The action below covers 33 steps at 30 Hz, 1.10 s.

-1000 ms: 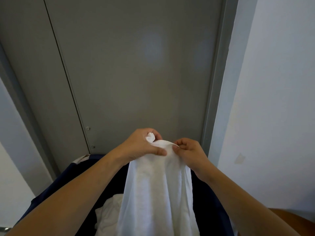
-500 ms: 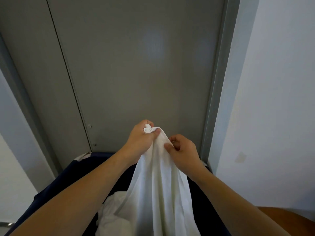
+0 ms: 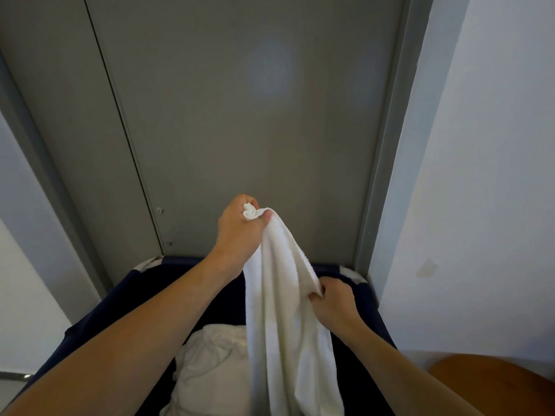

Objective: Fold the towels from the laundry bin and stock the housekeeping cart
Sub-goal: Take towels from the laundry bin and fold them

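A white towel (image 3: 285, 310) hangs down over the dark blue laundry bin (image 3: 126, 298). My left hand (image 3: 240, 232) grips its top corner, raised in front of the grey door. Lower and to the right, my right hand (image 3: 333, 301) pinches the towel's right edge. More crumpled white towels (image 3: 210, 364) lie inside the bin beneath. The towel's lower end runs out of the frame.
A grey metal door (image 3: 240, 115) with a grey frame (image 3: 390, 145) stands right behind the bin. A white wall (image 3: 486, 175) rises on the right. A brown rounded surface (image 3: 492, 382) shows at the bottom right corner.
My left hand stayed high with the corner. My right hand has slid down along the towel's right edge, away from the left hand.
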Motion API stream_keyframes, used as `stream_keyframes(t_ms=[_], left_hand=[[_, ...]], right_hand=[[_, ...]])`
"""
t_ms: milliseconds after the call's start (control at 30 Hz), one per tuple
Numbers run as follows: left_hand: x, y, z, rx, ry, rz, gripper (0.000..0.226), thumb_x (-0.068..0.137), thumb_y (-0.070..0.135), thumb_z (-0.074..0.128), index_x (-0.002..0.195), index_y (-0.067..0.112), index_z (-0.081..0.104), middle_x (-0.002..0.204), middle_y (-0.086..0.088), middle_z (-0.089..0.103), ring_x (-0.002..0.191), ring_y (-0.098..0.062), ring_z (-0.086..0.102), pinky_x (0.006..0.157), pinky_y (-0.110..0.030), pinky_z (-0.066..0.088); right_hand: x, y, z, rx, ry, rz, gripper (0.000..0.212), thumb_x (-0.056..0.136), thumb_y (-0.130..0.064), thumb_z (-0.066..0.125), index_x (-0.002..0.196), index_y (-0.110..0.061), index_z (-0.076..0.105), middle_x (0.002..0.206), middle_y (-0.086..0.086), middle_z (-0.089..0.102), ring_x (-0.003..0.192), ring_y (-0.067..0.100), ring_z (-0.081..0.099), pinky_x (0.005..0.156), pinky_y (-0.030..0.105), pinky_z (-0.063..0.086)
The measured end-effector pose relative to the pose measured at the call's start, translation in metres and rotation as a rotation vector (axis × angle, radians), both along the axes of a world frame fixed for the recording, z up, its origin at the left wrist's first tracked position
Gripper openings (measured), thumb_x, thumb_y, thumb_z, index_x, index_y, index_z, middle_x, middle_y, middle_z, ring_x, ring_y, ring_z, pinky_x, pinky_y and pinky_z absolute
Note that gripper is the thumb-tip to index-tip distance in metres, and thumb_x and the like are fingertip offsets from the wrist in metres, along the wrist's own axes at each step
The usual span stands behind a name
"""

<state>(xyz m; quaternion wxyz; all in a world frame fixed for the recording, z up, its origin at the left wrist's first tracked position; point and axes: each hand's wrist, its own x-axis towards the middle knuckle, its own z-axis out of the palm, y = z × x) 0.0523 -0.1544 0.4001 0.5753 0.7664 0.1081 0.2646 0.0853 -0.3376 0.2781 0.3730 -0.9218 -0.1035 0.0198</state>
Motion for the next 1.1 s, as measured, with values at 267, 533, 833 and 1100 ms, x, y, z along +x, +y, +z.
stream_keyframes(t_ms=[267,533,833,1100], left_hand=[[-0.003,0.023,-0.017,0.402,0.257,-0.201,0.022,0.084,0.051,0.076,0.097,0.037,0.065,0.107,0.011,0.065,0.100,-0.010,0.059,0.077,-0.026,0.045],[-0.004,0.020,-0.021,0.531,0.531,-0.702,0.080,0.056,0.039,0.096,0.129,0.041,0.062,0.121,0.026,0.061,0.115,0.004,0.056,0.093,-0.016,0.046],[0.009,0.014,-0.011,0.087,0.164,-0.145,0.032,0.089,0.036,0.077,0.071,0.011,0.069,0.072,-0.001,0.069,0.066,-0.014,0.060,0.065,-0.030,0.048],[0.009,0.005,-0.006,0.065,0.093,-0.143,0.036,0.091,0.037,0.075,0.078,0.005,0.068,0.071,-0.004,0.062,0.067,-0.017,0.057,0.064,-0.033,0.045]], right_hand=[[0.007,-0.013,0.035,0.336,0.115,0.136,0.012,0.101,-0.017,0.057,0.093,-0.017,0.067,0.090,0.002,0.069,0.079,0.016,0.062,0.069,0.028,0.049],[0.007,-0.015,0.045,0.302,0.056,0.209,0.007,0.098,-0.019,0.062,0.097,-0.015,0.068,0.092,0.004,0.070,0.083,0.019,0.066,0.071,0.029,0.055],[0.007,-0.021,-0.008,0.295,0.073,0.047,0.011,0.095,-0.026,0.068,0.096,-0.022,0.057,0.088,-0.003,0.067,0.077,0.011,0.061,0.063,0.019,0.047],[-0.005,-0.009,-0.044,0.057,-0.719,0.233,0.024,0.088,0.001,0.065,0.104,-0.017,0.065,0.116,-0.004,0.062,0.088,0.011,0.061,0.074,0.020,0.054]])
